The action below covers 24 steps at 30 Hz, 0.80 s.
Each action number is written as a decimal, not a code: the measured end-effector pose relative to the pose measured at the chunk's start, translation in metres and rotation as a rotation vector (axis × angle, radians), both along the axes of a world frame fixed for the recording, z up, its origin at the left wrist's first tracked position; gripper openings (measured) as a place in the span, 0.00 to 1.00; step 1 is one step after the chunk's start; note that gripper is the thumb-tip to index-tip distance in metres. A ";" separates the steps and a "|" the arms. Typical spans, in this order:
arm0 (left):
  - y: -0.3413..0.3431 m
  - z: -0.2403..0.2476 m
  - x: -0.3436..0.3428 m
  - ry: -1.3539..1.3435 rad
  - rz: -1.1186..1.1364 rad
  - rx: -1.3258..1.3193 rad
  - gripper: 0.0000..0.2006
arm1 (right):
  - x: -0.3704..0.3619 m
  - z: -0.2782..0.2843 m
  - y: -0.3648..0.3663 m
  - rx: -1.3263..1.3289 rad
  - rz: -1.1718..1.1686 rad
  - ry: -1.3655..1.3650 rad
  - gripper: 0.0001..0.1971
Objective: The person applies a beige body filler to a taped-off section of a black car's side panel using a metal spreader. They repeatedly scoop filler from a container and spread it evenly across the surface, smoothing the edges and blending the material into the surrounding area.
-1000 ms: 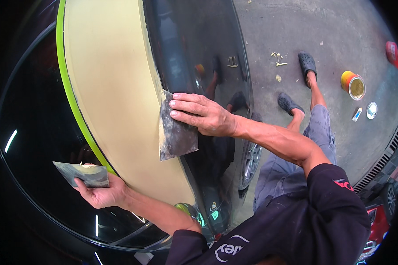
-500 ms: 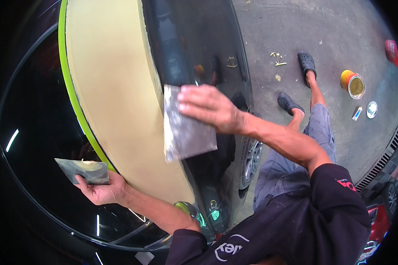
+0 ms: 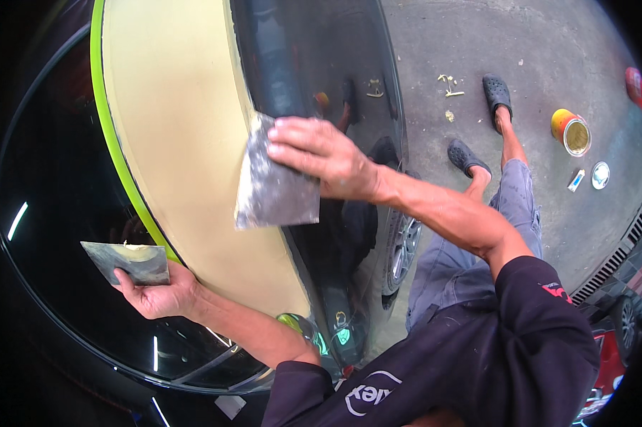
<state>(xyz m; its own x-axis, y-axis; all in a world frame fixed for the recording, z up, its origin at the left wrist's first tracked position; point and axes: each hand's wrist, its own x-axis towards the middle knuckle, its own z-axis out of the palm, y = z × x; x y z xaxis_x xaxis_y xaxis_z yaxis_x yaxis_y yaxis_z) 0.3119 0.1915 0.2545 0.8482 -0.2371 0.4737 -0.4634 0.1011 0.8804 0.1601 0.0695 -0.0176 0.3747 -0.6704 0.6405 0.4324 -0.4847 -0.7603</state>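
Observation:
My right hand (image 3: 328,156) grips a wide grey filler spreader (image 3: 282,188), its left edge smeared with cream filler. The spreader lies over the border between a cream filler-coated car panel (image 3: 171,128) and the glossy dark bodywork (image 3: 307,57). I cannot tell whether its edge touches the panel. In my left hand (image 3: 168,293) is a second flat grey spreader (image 3: 129,265), a lump of cream filler along its upper edge. That hand is over the dark car glass (image 3: 58,199), close to bright green masking tape (image 3: 114,149) that lines the panel.
On the concrete floor (image 3: 449,35) at right stand an open orange-yellow tin (image 3: 571,133), its round lid (image 3: 600,175) and a small tube (image 3: 576,181). Scraps of dried filler (image 3: 449,91) lie near my feet. A car wheel (image 3: 404,249) is beside my legs.
My right hand has swept the spreader left and slightly up, toward the cream panel. My left hand with its spreader has risen slightly in view.

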 end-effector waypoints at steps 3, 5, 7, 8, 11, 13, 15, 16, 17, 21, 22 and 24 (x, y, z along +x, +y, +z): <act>-0.004 -0.005 -0.001 -0.013 -0.005 -0.009 0.17 | -0.022 0.003 0.024 0.037 0.061 0.011 0.28; -0.007 -0.003 -0.004 0.004 -0.045 -0.015 0.17 | -0.044 0.008 0.026 0.054 0.064 0.047 0.27; 0.003 0.002 0.001 0.050 -0.116 -0.028 0.17 | -0.068 0.021 0.006 0.092 0.025 0.063 0.26; 0.017 0.004 0.008 0.141 -0.153 -0.047 0.17 | -0.077 0.022 -0.004 0.105 -0.014 0.079 0.26; -0.020 -0.001 -0.044 0.233 -0.310 0.164 0.22 | -0.108 0.029 -0.048 0.076 -0.090 0.083 0.23; -0.072 -0.016 -0.093 0.250 -0.178 0.289 0.20 | -0.128 0.041 -0.074 -0.038 -0.087 0.156 0.22; -0.089 -0.034 -0.090 0.330 -0.227 0.376 0.24 | -0.135 0.051 -0.090 -0.179 -0.122 0.215 0.17; -0.108 -0.044 -0.093 0.266 -0.255 0.389 0.26 | -0.140 0.062 -0.100 -0.259 -0.130 0.263 0.16; -0.117 -0.051 -0.089 0.276 -0.295 0.453 0.27 | -0.145 0.070 -0.110 -0.335 -0.139 0.313 0.16; -0.146 -0.062 -0.083 0.274 -0.385 0.503 0.24 | -0.149 0.085 -0.128 -0.501 -0.165 0.357 0.15; -0.150 -0.061 -0.086 0.290 -0.385 0.510 0.22 | -0.149 0.088 -0.130 -0.508 -0.155 0.356 0.15; -0.157 -0.059 -0.090 0.321 -0.395 0.523 0.17 | -0.144 0.091 -0.131 -0.532 -0.139 0.346 0.16</act>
<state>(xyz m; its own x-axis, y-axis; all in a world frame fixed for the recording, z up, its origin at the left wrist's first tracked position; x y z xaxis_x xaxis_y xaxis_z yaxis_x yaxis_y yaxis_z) 0.2215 0.0340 0.1960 0.7306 -0.6815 -0.0431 -0.1898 -0.2633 0.9459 0.0160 -0.0617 0.0731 0.5514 -0.3516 0.7566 0.1120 -0.8674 -0.4847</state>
